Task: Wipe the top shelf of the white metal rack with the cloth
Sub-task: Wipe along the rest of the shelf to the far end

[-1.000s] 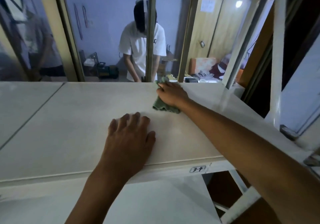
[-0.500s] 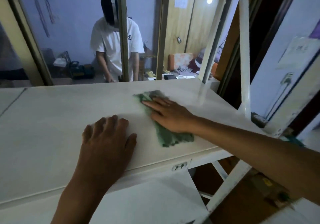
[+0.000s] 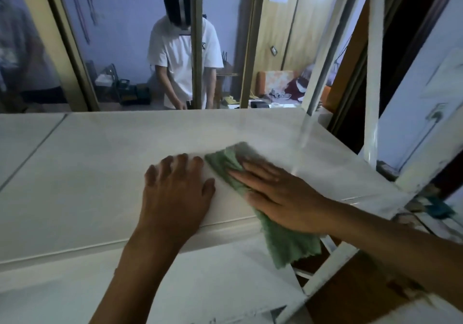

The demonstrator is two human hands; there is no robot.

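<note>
The top shelf (image 3: 87,173) of the white metal rack spreads across the middle of the view. A green cloth (image 3: 283,243) lies near its front right, and its lower end hangs over the front edge. My right hand (image 3: 280,198) presses flat on the cloth with the fingers stretched out to the left. My left hand (image 3: 175,193) rests palm down on the bare shelf just left of the cloth, fingers spread and holding nothing.
White rack uprights (image 3: 373,73) rise at the right end of the shelf. A lower white shelf (image 3: 200,286) shows below the front edge. Behind a glass partition stands a person in a white shirt (image 3: 180,55). A wooden wardrobe (image 3: 295,23) is further back.
My right hand has dragged the cloth from the shelf's back edge toward the front, so the cloth now hangs over the front edge. My left hand has stayed flat on the shelf.
</note>
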